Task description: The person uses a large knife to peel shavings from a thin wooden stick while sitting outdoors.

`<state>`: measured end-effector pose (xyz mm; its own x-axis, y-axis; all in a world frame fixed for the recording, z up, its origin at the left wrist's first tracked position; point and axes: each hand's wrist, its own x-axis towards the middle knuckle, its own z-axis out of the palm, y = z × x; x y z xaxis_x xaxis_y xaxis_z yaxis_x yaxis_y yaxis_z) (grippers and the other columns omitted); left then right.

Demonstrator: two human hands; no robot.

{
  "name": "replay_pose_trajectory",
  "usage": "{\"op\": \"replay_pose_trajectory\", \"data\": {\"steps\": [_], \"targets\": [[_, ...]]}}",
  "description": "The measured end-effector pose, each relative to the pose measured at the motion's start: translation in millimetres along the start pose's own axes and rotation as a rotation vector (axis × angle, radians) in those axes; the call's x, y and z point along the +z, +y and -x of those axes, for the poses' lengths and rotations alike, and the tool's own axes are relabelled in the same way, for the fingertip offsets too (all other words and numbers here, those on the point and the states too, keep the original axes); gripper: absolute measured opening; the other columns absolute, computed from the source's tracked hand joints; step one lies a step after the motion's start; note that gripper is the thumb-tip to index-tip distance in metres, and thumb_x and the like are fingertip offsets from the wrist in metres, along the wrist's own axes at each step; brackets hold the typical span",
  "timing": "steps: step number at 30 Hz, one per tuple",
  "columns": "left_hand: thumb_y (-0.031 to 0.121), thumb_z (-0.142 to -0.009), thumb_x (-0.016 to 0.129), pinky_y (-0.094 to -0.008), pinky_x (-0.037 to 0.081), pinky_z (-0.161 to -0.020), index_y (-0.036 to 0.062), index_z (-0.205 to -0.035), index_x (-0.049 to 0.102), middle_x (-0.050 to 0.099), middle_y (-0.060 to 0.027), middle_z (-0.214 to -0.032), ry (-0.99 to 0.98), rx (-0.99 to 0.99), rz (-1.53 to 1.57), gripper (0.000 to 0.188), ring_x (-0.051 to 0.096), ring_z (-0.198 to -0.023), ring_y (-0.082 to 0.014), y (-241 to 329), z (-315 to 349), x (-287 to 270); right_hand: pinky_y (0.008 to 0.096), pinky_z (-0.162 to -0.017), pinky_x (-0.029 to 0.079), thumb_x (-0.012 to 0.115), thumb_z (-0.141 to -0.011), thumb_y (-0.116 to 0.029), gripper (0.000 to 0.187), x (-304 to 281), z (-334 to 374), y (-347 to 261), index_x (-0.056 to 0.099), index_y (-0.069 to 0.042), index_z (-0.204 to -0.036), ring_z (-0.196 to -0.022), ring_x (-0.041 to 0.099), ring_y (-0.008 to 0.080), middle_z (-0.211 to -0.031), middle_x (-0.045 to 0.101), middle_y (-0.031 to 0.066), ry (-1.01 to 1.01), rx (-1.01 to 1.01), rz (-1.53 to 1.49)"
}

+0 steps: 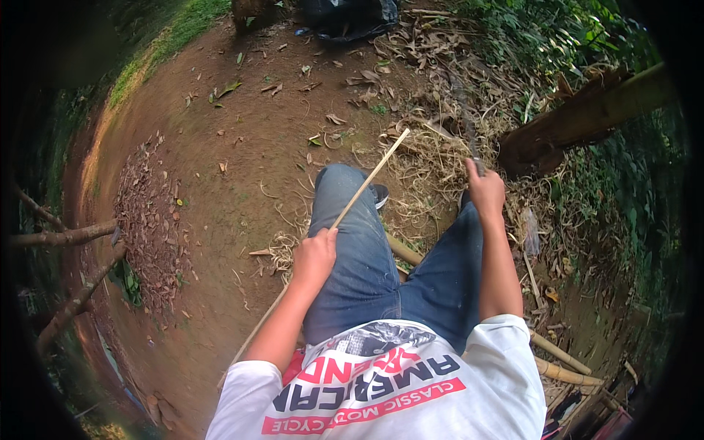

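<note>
Evidently my left hand (pixel 315 258) was closed around a pale, thin strip (pixel 370 178) slanting over my jeans (pixel 345 209) at the left knee, probably for steadiness. My right hand (pixel 487 194) gripped a long, dark, blurred tool (pixel 470 128), pointed outward, likely to spare my legs. My white shirt (pixel 506 367) bore black and red lettering; I saw no label on strip or tool.

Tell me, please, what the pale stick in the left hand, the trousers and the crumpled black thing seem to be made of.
Pale stick in the left hand: perhaps bamboo or wood, matt and straw-coloured.
Trousers: likely denim, matt, unevenly faded blue.
Crumpled black thing: probably thin plastic, with glossy creases.
</note>
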<state>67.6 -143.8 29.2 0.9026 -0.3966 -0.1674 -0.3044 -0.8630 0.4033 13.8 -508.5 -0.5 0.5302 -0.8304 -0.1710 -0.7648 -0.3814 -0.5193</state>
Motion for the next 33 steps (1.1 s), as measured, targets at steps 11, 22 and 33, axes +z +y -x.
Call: {"op": "replay_pose_trajectory", "data": {"steps": [11,22,33], "targets": [[0.036,-0.1,0.046,-0.0475,0.048,-0.06,-0.0051,-0.074,0.059,0.059,-0.0214,-0.063,-0.195,-0.037,0.319,0.051,0.059,-0.055,-0.0337,-23,-20,3,0.0281,-0.043,0.027,0.054,-0.096,-0.048,0.054,34,84,28,0.049,-0.009,-0.059,-0.046,0.038,0.0081,-0.052,0.042,-0.0039,-0.241,0.023,-0.754],[0.051,-0.102,0.033,-0.0197,0.009,-0.035,0.0184,-0.065,0.032,0.022,0.0106,-0.051,-1.187,-0.625,1.199,0.05,0.014,-0.039,-0.0013,-47,-54,-18,0.042,-0.052,0.052,0.061,-0.078,-0.066,0.064,68,129,-69,0.063,-0.004,-0.065,-0.053,0.063,0.0348,-0.053,0.059,0.0165,-0.329,-0.742,-0.046],[0.057,-0.099,0.034,-0.0184,0.007,-0.034,0.0204,-0.063,0.03,0.021,0.0108,-0.051,-1.34,-0.736,1.315,0.052,0.012,-0.039,-0.0005,-60,-70,-9,0.0395,-0.046,0.049,0.062,-0.073,-0.071,0.065,87,60,-34,0.057,-0.008,-0.058,-0.046,0.059,0.0305,-0.046,0.053,0.0108,-0.164,-0.938,0.091]]}}
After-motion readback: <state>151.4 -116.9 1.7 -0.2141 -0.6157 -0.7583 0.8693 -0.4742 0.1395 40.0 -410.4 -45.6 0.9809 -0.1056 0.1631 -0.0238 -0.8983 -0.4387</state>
